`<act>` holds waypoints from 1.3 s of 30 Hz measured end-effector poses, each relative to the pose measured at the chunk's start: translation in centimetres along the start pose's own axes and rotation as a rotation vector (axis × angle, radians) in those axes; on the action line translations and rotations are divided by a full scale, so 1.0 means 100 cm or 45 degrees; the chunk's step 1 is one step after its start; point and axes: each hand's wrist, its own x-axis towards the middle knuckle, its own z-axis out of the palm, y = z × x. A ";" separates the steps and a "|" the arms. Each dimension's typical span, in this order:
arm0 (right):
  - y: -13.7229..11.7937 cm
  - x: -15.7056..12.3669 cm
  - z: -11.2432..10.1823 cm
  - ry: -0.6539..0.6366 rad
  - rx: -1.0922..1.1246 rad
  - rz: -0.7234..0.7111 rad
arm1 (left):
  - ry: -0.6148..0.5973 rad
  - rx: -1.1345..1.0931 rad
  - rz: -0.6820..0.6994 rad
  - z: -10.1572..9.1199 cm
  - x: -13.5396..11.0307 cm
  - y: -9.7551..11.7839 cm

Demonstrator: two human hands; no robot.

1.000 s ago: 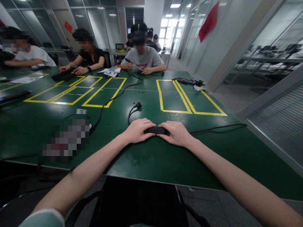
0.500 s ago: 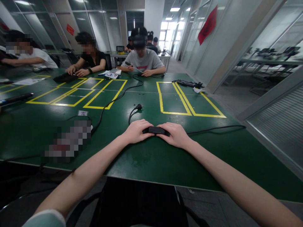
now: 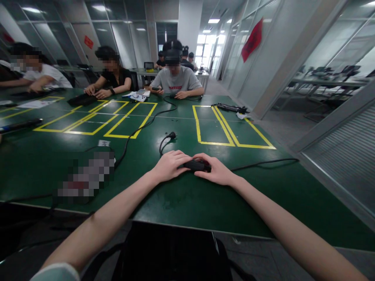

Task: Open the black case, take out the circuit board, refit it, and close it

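A small black power adapter [image 3: 195, 165] lies on the green table [image 3: 187, 195] straight ahead of me. My left hand [image 3: 170, 165] curls over its left end and my right hand [image 3: 216, 171] grips its right end, so only the middle of the black body shows. A thin black cable [image 3: 263, 162] runs from under my right hand toward the right table edge. Another black cord ending in a plug [image 3: 171, 135] lies just beyond my left hand.
Yellow tape rectangles [image 3: 216, 128] mark the table farther out. A long black cable [image 3: 140, 127] crosses toward three people seated at the far side. A black tool [image 3: 231, 107] lies at the far right corner. A blurred object [image 3: 86, 177] sits to my left. A dark chair back [image 3: 172, 249] is below.
Both hands have closed in nearer each other over the adapter, hiding more of it. The view tilted slightly, so the table contents sit lower in the picture.
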 end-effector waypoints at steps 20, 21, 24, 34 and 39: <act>0.000 0.001 -0.001 0.105 0.069 0.098 | -0.001 -0.042 -0.194 -0.003 0.001 0.003; -0.001 0.000 -0.001 0.116 -0.071 0.032 | -0.046 -0.071 -0.234 -0.001 0.001 0.003; -0.005 -0.002 -0.001 0.090 -0.346 -0.058 | -0.138 -0.116 -0.303 0.002 0.002 0.003; 0.000 -0.001 -0.003 0.027 -0.559 -0.158 | -0.101 -0.094 -0.310 -0.001 0.003 0.006; -0.003 -0.004 -0.004 0.062 -0.613 -0.257 | -0.085 -0.112 -0.280 -0.002 0.004 0.010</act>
